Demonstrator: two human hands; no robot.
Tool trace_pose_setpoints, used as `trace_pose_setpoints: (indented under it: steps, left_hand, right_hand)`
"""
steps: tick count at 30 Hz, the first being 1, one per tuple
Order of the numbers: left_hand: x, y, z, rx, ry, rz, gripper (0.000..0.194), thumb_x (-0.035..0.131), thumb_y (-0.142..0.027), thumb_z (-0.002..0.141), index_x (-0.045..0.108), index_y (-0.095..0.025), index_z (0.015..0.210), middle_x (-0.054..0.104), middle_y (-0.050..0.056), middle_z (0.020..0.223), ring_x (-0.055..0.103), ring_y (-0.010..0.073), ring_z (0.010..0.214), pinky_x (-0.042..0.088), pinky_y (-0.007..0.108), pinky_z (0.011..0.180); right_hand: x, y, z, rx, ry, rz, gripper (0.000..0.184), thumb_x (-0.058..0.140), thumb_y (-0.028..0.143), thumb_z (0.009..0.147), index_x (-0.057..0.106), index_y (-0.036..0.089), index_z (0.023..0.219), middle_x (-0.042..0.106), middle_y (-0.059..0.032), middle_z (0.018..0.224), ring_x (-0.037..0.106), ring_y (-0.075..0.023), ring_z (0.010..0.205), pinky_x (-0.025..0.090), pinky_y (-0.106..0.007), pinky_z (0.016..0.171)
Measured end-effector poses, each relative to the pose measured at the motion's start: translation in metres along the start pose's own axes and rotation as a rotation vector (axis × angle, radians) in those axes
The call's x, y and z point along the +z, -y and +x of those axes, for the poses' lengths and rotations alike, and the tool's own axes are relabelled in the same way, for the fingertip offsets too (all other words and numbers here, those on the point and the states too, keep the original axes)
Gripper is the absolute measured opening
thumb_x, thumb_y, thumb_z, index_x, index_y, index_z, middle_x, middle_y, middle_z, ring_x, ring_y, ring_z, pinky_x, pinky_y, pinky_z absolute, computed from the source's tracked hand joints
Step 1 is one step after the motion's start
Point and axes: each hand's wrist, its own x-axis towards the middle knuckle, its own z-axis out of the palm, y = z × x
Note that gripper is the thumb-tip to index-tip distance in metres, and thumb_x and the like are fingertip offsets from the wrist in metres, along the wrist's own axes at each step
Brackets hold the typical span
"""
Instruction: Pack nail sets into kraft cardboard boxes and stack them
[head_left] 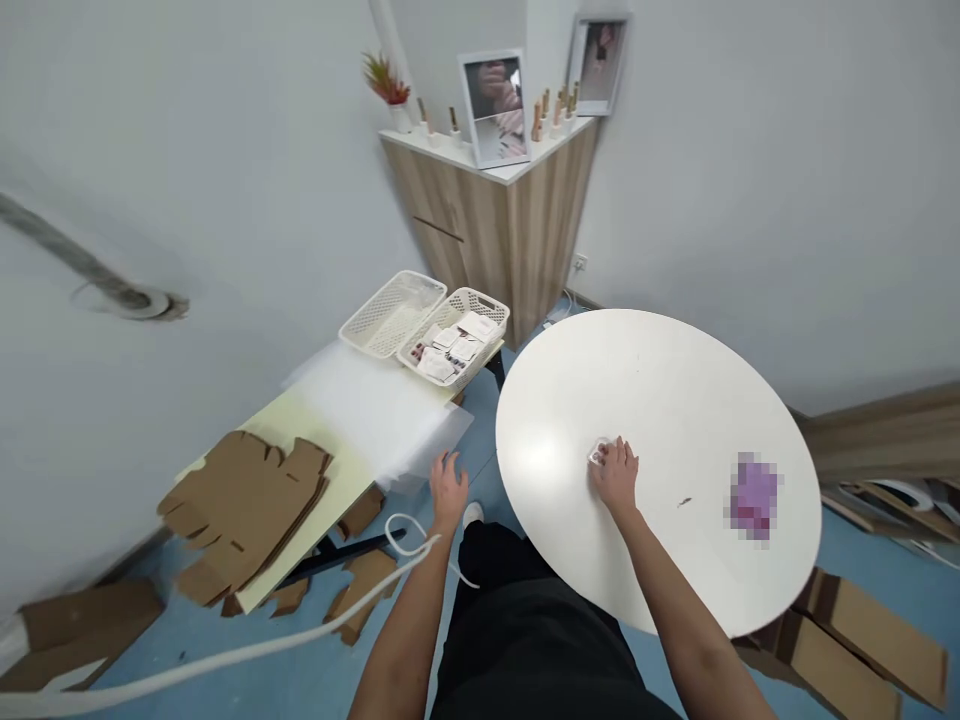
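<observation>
My right hand rests on the white round tabletop, its fingertips over a small white wad, perhaps tissue, which is partly hidden. A blurred purple item lies on the tabletop to the right of that hand. My left hand hangs beside the table's edge with its fingers apart and holds nothing. It is close to the corner of a translucent plastic sheet, and I cannot tell whether they touch.
Flat die-cut cardboard blanks lie on a pale yellow table with white baskets behind them, one holding white packets. More cardboard pieces lie on the blue floor. A white cable crosses the foreground. A wood-panelled cabinet stands in the corner.
</observation>
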Motion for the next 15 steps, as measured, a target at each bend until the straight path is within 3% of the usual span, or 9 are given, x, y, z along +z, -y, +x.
trace_pose_setpoints:
  steps: [4,7,11,15]
  left_hand:
    - [-0.024,0.050,0.009,-0.168,-0.082,0.039,0.044,0.044,-0.028,0.089,0.053,-0.014,0.129,0.049,0.021,0.136,0.044,0.0376,0.131,0.040,0.058,0.105]
    - [-0.041,0.080,0.023,-0.185,-0.093,0.118,0.055,0.047,-0.035,0.089,0.044,-0.014,0.139,0.042,0.022,0.147,0.036,0.0391,0.137,0.033,0.061,0.109]
    - [-0.061,0.112,0.047,-0.052,0.040,0.242,0.064,0.047,-0.044,0.091,0.036,-0.014,0.146,0.032,0.021,0.156,0.024,0.0397,0.145,0.021,0.066,0.112]
    - [-0.071,0.133,0.070,0.134,0.111,0.256,0.054,0.042,-0.041,0.094,0.044,-0.016,0.142,0.040,0.017,0.152,0.032,0.0353,0.143,0.020,0.063,0.115]
  right_hand:
    - [0.011,0.053,0.004,-0.160,0.007,0.049,0.050,0.038,0.034,0.093,0.041,0.007,0.135,0.037,-0.0253,0.149,0.025,-0.0382,0.141,0.024,-0.064,0.109]
    - [0.023,0.110,0.004,-0.324,0.042,0.121,0.049,0.035,0.030,0.095,0.038,0.010,0.140,0.038,-0.0229,0.149,0.028,-0.0358,0.140,0.025,-0.062,0.111]
    - [0.042,0.187,0.001,-0.467,0.147,0.178,0.048,0.033,0.024,0.095,0.038,0.013,0.142,0.040,-0.0195,0.148,0.032,-0.0330,0.139,0.028,-0.058,0.112]
    - [0.057,0.249,-0.002,-0.549,0.229,0.193,0.045,0.035,0.020,0.094,0.043,0.010,0.138,0.047,-0.0191,0.143,0.038,-0.0307,0.135,0.033,-0.053,0.112]
